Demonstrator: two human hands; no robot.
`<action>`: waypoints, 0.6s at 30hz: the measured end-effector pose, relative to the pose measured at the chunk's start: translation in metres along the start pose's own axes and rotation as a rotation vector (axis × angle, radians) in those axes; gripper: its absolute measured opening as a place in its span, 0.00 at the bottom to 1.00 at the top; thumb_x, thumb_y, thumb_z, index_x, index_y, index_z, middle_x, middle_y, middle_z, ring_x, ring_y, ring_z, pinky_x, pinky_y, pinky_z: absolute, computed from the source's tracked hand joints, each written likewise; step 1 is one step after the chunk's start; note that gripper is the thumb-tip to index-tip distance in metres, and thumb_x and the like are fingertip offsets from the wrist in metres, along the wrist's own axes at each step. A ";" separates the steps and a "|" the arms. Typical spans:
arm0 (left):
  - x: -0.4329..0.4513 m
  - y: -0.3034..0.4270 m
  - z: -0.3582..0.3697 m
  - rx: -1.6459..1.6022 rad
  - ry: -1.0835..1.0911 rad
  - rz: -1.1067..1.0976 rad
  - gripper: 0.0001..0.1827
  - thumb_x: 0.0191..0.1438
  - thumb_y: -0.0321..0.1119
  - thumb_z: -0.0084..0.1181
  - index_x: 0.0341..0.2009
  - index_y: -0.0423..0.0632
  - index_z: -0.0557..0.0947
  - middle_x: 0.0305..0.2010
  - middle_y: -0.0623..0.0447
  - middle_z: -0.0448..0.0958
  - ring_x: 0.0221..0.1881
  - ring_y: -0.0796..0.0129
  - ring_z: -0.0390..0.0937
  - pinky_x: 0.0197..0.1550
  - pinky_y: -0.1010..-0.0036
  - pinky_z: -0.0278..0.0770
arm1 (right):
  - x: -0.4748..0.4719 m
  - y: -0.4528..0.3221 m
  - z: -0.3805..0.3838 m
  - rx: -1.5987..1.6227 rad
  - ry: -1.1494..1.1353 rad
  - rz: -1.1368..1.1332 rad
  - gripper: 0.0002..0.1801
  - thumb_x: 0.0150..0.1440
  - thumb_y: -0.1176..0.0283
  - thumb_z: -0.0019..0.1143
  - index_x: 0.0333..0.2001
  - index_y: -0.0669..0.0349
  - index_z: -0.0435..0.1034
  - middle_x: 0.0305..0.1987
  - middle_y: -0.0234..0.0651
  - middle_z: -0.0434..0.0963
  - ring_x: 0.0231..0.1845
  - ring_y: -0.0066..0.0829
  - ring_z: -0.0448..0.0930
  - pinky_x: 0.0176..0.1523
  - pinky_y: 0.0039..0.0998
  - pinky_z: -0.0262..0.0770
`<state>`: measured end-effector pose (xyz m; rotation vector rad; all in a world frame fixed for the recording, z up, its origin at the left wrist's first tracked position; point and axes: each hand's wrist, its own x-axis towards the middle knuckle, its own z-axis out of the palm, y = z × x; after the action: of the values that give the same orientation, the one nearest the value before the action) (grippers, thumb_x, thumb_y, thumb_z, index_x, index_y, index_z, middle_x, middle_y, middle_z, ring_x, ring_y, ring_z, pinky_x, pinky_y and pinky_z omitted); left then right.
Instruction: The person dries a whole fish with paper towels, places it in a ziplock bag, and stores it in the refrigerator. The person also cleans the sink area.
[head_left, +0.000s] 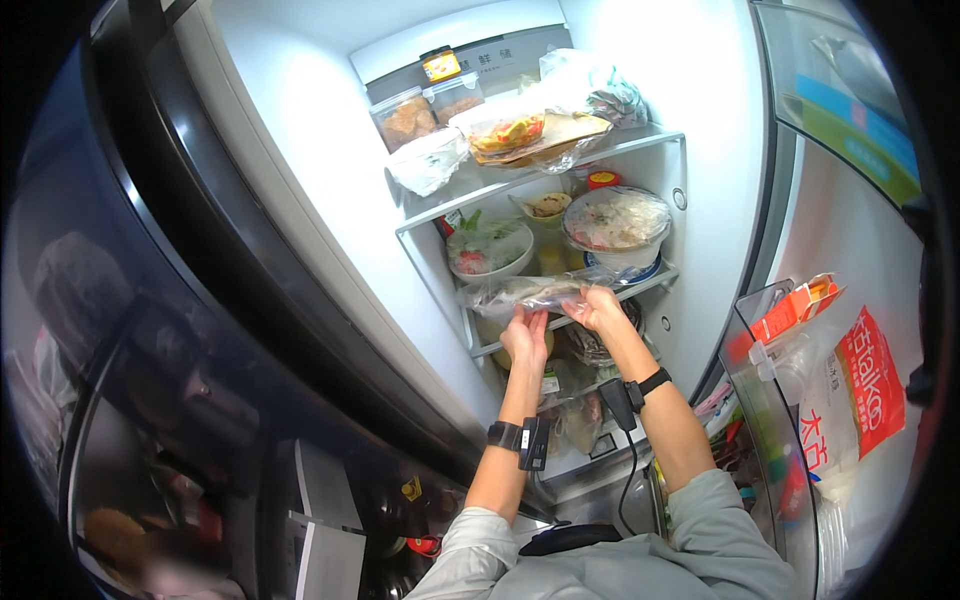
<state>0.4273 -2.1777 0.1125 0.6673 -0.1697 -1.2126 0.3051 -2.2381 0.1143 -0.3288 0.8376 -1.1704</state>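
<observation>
Both hands hold a long clear plastic bag (525, 294) with pale food in it, of a kind I cannot make out. My left hand (526, 336) has its fingers under the near side of the bag. At the bag's right part, my right hand (598, 306) pinches the plastic between thumb and fingers. The bag is at the front of the middle glass shelf; whether it rests there is unclear. Behind it stand a white bowl of greens under plastic film (491, 251) and a film-covered bowl (616, 217). A small bowl of food (546, 208) sits farther back.
The upper shelf (540, 174) holds a white plastic bag (429, 161), lidded food boxes (405, 116) and a tray with food (517, 139). Bagged food (592, 341) lies below. At right, the open door's bin (772, 405) carries a red-and-clear Taikoo packet (879, 382) and an orange carton (795, 307).
</observation>
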 end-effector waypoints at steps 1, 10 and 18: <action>-0.002 0.000 -0.005 0.069 -0.004 -0.021 0.18 0.54 0.32 0.47 0.43 0.30 0.64 0.43 0.34 0.65 0.47 0.45 0.66 0.51 0.54 0.67 | 0.001 0.001 -0.004 -0.063 -0.034 -0.031 0.14 0.59 0.74 0.25 0.42 0.72 0.59 0.38 0.51 0.70 0.34 0.44 0.74 0.34 0.40 0.77; -0.024 0.029 -0.021 1.217 0.103 0.341 0.21 0.41 0.41 0.62 0.26 0.34 0.73 0.17 0.44 0.73 0.16 0.63 0.73 0.15 0.71 0.68 | -0.015 0.006 -0.013 -0.713 0.241 -0.397 0.13 0.50 0.71 0.48 0.30 0.74 0.68 0.28 0.48 0.74 0.22 0.38 0.78 0.23 0.31 0.75; -0.059 0.025 -0.010 1.675 0.013 1.117 0.45 0.28 0.46 0.69 0.50 0.39 0.62 0.57 0.32 0.49 0.57 0.39 0.51 0.55 0.56 0.53 | -0.077 0.010 -0.023 -1.129 0.562 -0.894 0.38 0.37 0.63 0.65 0.50 0.65 0.57 0.44 0.48 0.69 0.45 0.44 0.70 0.48 0.35 0.66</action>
<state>0.4303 -2.1156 0.1313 1.6511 -1.4156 0.2896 0.2842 -2.1604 0.1234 -1.4534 1.9424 -1.5130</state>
